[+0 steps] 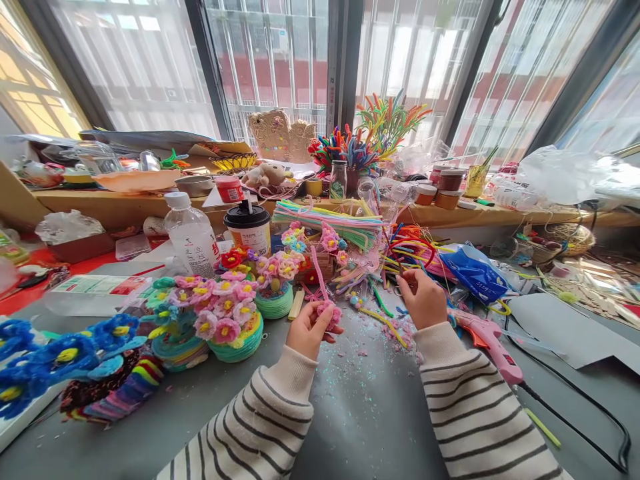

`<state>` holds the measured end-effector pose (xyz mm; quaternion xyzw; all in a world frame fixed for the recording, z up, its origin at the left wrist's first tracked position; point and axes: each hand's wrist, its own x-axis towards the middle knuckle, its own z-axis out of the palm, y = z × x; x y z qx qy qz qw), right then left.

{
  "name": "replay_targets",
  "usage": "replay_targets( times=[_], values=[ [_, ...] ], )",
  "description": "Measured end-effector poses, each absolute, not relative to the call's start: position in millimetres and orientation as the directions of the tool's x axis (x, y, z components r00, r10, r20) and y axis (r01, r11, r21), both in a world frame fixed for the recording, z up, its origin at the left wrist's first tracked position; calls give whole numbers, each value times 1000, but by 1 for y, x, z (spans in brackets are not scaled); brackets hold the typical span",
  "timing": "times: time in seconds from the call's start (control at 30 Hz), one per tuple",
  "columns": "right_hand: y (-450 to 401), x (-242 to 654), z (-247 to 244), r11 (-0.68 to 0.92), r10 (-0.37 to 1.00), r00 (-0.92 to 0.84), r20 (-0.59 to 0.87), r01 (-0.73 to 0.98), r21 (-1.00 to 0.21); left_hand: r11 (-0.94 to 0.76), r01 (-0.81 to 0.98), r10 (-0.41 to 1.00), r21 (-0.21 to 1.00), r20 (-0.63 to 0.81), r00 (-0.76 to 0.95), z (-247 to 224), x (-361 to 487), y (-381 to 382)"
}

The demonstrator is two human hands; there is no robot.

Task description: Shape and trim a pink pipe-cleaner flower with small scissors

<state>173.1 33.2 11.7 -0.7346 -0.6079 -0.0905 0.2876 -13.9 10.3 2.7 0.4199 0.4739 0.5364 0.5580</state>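
Observation:
My left hand (311,329) is closed on a pink pipe cleaner piece (321,275); its lower part is a fuzzy coil and a straight stem points up. My right hand (424,298) is a little to the right, above the grey table (360,413), fingers bent together near the heap of coloured pipe cleaners (413,250). What its fingertips hold, if anything, is too small to tell. Pink fluff and glitter lie between the hands. Left of my left hand stand pots of fuzzy flowers (227,310).
A pink glue gun (493,347) with a black cord lies right of my right hand. Behind are a bottle (189,233), a lidded cup (248,230), a pipe cleaner bundle (333,223) and a blue packet (475,272). Blue flowers (67,357) stand at the left.

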Motion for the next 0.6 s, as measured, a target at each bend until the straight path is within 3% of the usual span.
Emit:
replay_targets(
  times=[0.07, 0.17, 0.2, 0.43, 0.6],
  values=[
    [23, 161, 11, 131, 778, 250, 576, 833, -538, 64, -195, 997, 979, -72, -30, 3, -14, 10],
    [12, 141, -1, 314, 880, 58, 471, 673, -670, 52, -175, 998, 983, -57, -28, 2, -14, 10],
    [10, 136, -6, 327, 908, -23, 418, 662, -674, 50, -163, 998, 985, -55, -25, 1, -14, 10],
    [13, 133, -26, 296, 941, -107, 321, 719, -628, 34, -36, 999, 999, -33, 27, -14, -15, 12],
    [11, 134, -27, 260, 950, -69, 305, 715, -649, 56, 83, 994, 995, -64, 92, -25, -15, 12]
  ],
)
